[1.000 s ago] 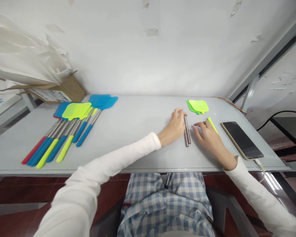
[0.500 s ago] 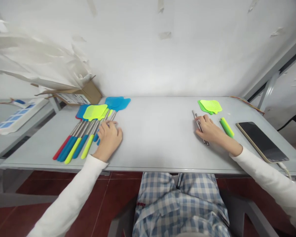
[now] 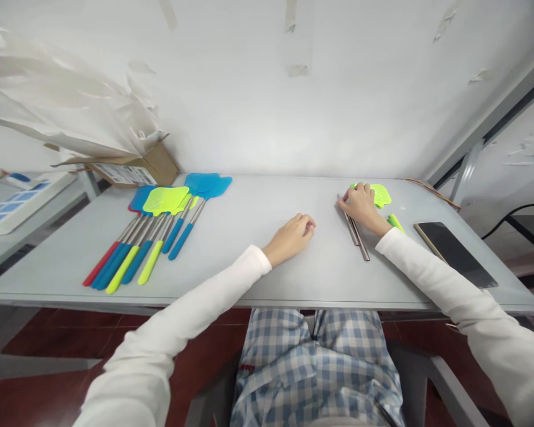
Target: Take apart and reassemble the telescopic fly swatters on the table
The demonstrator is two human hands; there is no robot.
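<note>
My right hand [image 3: 360, 204] lies at the far right of the grey table [image 3: 258, 261]. Its fingertips rest on the left edge of the stacked lime-green swatter heads [image 3: 380, 193], and its heel is over the far ends of two thin metal rods [image 3: 357, 237]. I cannot tell whether the fingers grip a head. A lime-green handle sleeve [image 3: 395, 222] peeks out just right of my wrist. My left hand [image 3: 291, 233] rests on the table's middle with its fingers curled and nothing in it, a hand's width left of the rods.
Several finished swatters [image 3: 151, 237] with blue, green and red handles lie fanned at the table's left. A cardboard box [image 3: 136, 169] and clear plastic bags [image 3: 66, 112] sit behind them. A dark phone [image 3: 456, 255] with a cable lies at the right edge.
My left hand has come back from the finished swatters at the left to the table's middle. My right hand has slid up from the rods to the green heads.
</note>
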